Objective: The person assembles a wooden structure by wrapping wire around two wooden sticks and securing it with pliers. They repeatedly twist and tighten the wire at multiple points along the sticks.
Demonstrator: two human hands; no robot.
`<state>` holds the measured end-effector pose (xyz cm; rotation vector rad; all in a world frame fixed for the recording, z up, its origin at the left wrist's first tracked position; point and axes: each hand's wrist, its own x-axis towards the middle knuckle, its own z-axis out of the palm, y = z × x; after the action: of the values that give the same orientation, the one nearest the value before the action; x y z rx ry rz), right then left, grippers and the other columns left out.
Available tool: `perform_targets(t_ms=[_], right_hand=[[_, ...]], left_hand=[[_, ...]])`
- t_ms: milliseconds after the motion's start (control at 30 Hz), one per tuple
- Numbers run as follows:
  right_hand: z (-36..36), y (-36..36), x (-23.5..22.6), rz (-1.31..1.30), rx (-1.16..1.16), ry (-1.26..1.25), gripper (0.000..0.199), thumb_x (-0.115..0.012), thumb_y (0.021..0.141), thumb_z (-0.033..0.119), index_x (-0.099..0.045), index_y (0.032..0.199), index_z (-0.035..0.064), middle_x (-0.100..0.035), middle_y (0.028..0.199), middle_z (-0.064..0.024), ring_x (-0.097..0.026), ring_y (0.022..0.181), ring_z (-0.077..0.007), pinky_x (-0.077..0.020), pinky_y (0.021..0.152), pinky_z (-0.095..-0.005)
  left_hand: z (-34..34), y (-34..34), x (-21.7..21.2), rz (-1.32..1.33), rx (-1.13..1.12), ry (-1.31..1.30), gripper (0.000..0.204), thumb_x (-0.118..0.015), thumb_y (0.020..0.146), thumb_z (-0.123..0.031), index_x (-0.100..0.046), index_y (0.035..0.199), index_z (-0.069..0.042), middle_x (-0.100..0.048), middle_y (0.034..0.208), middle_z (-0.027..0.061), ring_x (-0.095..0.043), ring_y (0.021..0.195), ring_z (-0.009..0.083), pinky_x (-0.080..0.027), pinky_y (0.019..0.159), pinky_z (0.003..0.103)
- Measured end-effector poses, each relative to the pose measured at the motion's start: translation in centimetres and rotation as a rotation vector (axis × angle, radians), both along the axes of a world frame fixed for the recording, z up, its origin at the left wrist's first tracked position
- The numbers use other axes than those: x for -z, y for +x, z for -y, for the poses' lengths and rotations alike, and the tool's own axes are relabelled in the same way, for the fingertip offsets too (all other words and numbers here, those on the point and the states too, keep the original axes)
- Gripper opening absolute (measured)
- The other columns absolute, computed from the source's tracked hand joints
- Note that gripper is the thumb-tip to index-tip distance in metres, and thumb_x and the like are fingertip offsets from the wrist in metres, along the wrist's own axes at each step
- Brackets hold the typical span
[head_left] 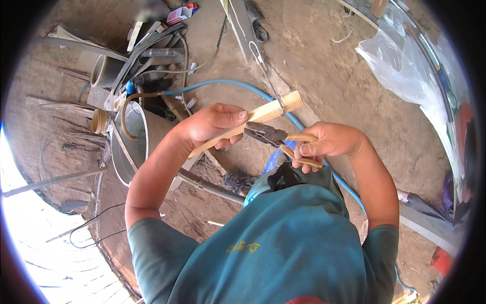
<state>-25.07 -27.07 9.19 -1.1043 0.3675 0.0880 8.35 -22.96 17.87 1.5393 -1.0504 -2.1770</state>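
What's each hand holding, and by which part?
Left hand grips the wooden stick around its middle. Right hand holds the pliers by their tan handles, head against the stick.

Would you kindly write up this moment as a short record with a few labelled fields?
Setting: bare earth ground, seen from above
Left hand: left hand grips a pale wooden stick, held slanting
Right hand: right hand squeezes the tan handles of pliers
Contact: the plier head meets the stick beside the left thumb
Wire: a thin wire runs from the stick's far end
Nearby: blue hose, metal basin, clear plastic sheet
Clothing: teal shirt
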Motion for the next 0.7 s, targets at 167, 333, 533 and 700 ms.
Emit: perform_targets(t_ms=[167,333,533,700], right_hand=[[-0.1,-0.1,-1.0,-0.084,0.071,0.026,0.047,-0.066,0.107,0.044,-0.066,0.123,0.0001,-0.076,0.102,-0.0095,-0.072,0.076,-0.0134,-0.0571,0.059,-0.0273],[-0.2,0.0,-2.3,-0.147,0.111,-0.064,0.048,-0.068,0.106,0.045,-0.065,0.124,0.0008,-0.074,0.094,-0.0076,-0.066,0.069,-0.0108,-0.0543,0.057,-0.0282],[-1.8,1.1,-2.0,-0.281,0.172,-0.652,0.049,-0.083,0.091,0.045,-0.072,0.105,-0.0015,-0.07,0.078,-0.0176,-0.068,0.064,-0.0282,-0.0555,0.064,-0.0428],[-1.8,1.8,-2.6,-0.403,0.242,-0.802,0.038,-0.085,0.085,0.036,-0.071,0.086,0.0002,-0.071,0.078,-0.023,-0.071,0.069,-0.0402,-0.0565,0.068,-0.0476]], left_hand=[[-0.3,0.1,-0.1,0.023,-0.009,-0.014,0.043,-0.061,0.108,-0.047,-0.068,0.102,-0.005,-0.062,0.071,0.0043,-0.05,0.05,0.0085,-0.037,0.047,0.024],[-0.7,0.3,0.1,0.016,-0.024,-0.022,0.044,-0.061,0.109,-0.048,-0.068,0.103,-0.005,-0.062,0.071,0.0029,-0.05,0.049,0.0082,-0.037,0.045,0.024],[-1.1,0.2,0.0,0.088,0.032,-0.045,0.046,-0.06,0.108,-0.05,-0.067,0.1,-0.005,-0.061,0.071,0.0023,-0.049,0.048,0.0081,-0.037,0.044,0.024],[-1.2,0.1,0.0,0.071,-0.021,-0.029,0.046,-0.06,0.109,-0.047,-0.067,0.109,-0.002,-0.06,0.07,0.0036,-0.049,0.048,0.0079,-0.037,0.044,0.022]])
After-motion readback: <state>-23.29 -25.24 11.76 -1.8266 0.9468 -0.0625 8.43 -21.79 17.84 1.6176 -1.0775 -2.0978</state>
